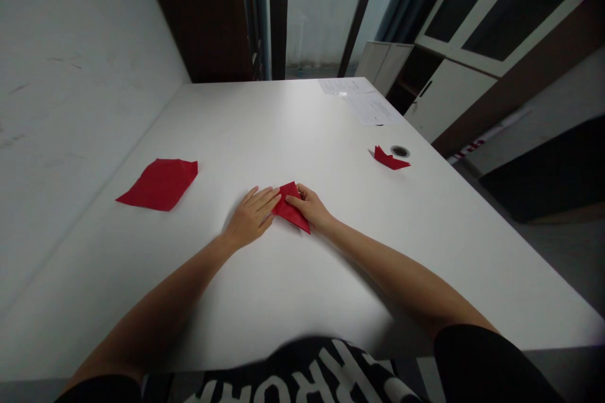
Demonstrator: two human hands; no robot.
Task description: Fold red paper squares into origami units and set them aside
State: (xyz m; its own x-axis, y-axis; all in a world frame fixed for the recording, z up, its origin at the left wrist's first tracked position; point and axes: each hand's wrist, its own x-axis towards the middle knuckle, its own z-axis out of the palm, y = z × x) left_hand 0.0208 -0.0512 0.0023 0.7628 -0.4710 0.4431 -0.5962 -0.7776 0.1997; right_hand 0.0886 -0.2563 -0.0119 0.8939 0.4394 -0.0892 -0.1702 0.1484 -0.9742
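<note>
A folded piece of red paper [293,213] lies on the white table [283,289] between my hands, with a pointed corner at the top and another at the lower right. My left hand [253,214] rests flat with its fingers stretched out, their tips pressing on the paper's left edge. On the other side, my right hand [309,206] grips the paper's right edge, thumb on top and fingers curled behind it. Part of the paper is hidden under the fingers.
To the left lies a flat sheet of red paper [163,186]. A folded red paper boat [391,158] sits at the right, beside a round cable hole [400,151]. Printed white sheets [371,107] lie at the far right corner. A wall [85,75] borders the table's left side.
</note>
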